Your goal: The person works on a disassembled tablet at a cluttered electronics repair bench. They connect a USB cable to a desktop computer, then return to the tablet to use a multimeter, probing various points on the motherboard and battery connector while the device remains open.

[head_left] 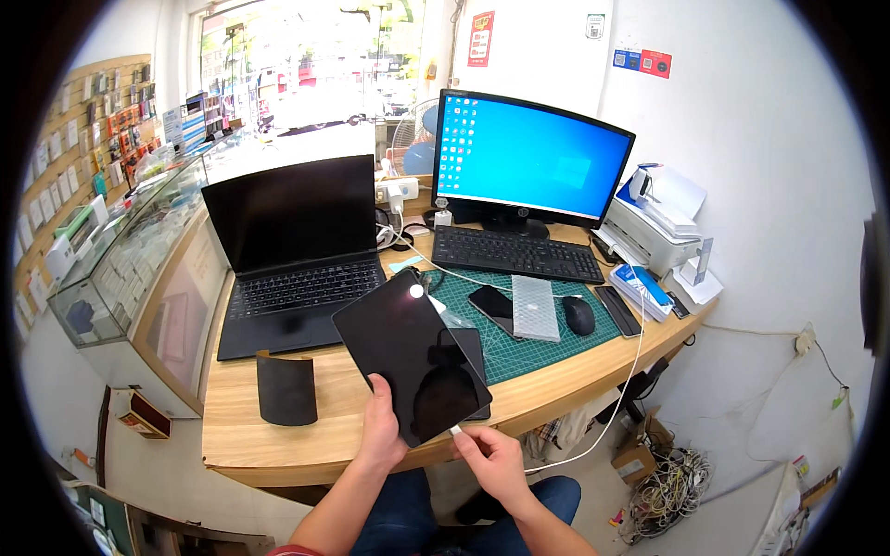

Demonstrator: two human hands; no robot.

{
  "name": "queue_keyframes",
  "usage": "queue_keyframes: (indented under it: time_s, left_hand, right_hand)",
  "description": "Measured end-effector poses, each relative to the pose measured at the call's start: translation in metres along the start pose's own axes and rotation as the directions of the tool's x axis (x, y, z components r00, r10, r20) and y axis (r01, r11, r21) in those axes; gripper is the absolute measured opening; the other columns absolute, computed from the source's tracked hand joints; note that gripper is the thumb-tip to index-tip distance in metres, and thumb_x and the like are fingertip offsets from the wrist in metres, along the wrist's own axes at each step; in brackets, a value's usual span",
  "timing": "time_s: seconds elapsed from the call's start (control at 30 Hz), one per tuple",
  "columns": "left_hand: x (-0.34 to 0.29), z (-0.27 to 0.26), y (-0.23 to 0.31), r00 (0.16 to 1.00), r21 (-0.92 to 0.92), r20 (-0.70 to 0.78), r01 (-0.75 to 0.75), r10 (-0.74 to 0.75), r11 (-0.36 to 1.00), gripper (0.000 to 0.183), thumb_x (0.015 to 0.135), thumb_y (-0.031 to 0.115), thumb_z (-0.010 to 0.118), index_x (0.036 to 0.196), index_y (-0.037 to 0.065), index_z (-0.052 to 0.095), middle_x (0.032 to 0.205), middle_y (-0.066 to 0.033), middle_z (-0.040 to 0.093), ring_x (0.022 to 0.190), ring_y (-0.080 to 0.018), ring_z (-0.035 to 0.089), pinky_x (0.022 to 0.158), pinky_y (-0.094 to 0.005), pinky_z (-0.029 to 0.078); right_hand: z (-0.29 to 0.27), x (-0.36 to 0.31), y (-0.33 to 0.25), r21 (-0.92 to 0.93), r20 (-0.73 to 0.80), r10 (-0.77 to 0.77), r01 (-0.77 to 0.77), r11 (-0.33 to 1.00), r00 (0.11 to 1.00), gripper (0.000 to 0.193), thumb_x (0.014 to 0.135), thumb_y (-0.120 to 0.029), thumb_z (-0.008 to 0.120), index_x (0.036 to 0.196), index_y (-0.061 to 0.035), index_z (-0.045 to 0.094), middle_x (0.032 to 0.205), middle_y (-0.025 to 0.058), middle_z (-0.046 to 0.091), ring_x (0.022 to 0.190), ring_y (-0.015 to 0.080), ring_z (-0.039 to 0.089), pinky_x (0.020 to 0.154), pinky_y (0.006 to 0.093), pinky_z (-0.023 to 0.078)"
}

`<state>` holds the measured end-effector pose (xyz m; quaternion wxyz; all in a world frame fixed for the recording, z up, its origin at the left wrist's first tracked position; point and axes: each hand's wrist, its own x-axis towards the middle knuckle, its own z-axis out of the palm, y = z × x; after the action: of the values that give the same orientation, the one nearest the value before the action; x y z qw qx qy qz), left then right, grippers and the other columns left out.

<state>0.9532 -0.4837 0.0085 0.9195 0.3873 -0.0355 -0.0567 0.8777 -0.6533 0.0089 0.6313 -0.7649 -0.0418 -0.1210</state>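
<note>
A black tablet (pixel 413 357) with a dark, reflecting screen is tilted over the front edge of the desk. My left hand (pixel 382 431) grips its lower left side, thumb on the front and fingers hidden behind. At the tablet's bottom edge, my right hand (pixel 491 459) pinches the plug of a white charging cable (pixel 593 445). The plug's tip meets that edge; whether it is seated in the port I cannot tell. Partly behind the tablet lies another dark flat device (pixel 476 347). To the left, a curved dark panel (pixel 286 391) stands on the wood.
On the desk (pixel 227 431) are a laptop (pixel 301 296), monitor (pixel 533 157), keyboard (pixel 519 255), mouse (pixel 578 315), green cutting mat (pixel 519 366), phone (pixel 491 304) and translucent ribbed box (pixel 535 310). A printer (pixel 644 233) is at right. Tangled cables (pixel 672 496) lie on the floor.
</note>
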Motion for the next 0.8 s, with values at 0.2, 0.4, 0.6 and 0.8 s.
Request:
queue_keyframes:
  time_s: [0.2,0.4,0.6,0.8]
  left_hand:
    - [-0.001,-0.007,-0.005,0.998,-0.012,0.039,-0.04,0.041,0.999,0.07,0.101,0.062,0.052,0.135,0.001,0.054,0.126,-0.0099,0.066,0.112,-0.0206,0.067,0.095,-0.0381,0.057]
    - [0.005,-0.02,-0.019,0.997,0.076,0.006,-0.079,0.079,0.994,0.059,0.101,0.059,0.057,0.119,0.003,0.058,0.105,-0.0033,0.065,0.097,-0.0124,0.065,0.085,-0.033,0.057]
    - [0.003,-0.013,-0.014,0.999,0.033,0.004,-0.048,0.048,0.998,0.057,0.102,0.059,0.056,0.117,0.004,0.058,0.105,-0.0041,0.066,0.095,-0.0129,0.066,0.08,-0.0323,0.059]
    - [0.0,-0.006,-0.007,0.999,-0.024,-0.016,-0.05,0.05,0.998,0.061,0.102,0.059,0.055,0.121,0.002,0.057,0.109,-0.0081,0.07,0.101,-0.0175,0.069,0.086,-0.0354,0.06]
  right_hand:
    - [0.009,0.004,0.012,0.323,0.104,0.232,-0.254,0.912,0.967,0.022,0.101,-0.021,0.07,0.102,0.0011,0.073,0.081,0.003,0.072,0.066,0.0068,0.063,0.062,0.0222,0.051]
    - [0.01,0.003,0.012,0.375,0.101,0.275,-0.293,0.88,0.956,0.02,0.1,-0.021,0.071,0.097,-0.0005,0.073,0.078,0.0023,0.071,0.061,0.0058,0.06,0.058,0.022,0.05]
    - [0.015,-0.001,0.013,0.418,0.065,0.267,-0.269,0.868,0.962,0.018,0.1,-0.019,0.071,0.095,-0.0008,0.072,0.077,0.0025,0.071,0.06,0.0061,0.06,0.056,0.0217,0.048]
    - [0.014,-0.002,0.013,0.384,0.082,0.223,-0.237,0.892,0.971,0.017,0.1,-0.016,0.071,0.094,-0.0002,0.071,0.076,0.0022,0.07,0.06,0.0057,0.059,0.057,0.0207,0.046]
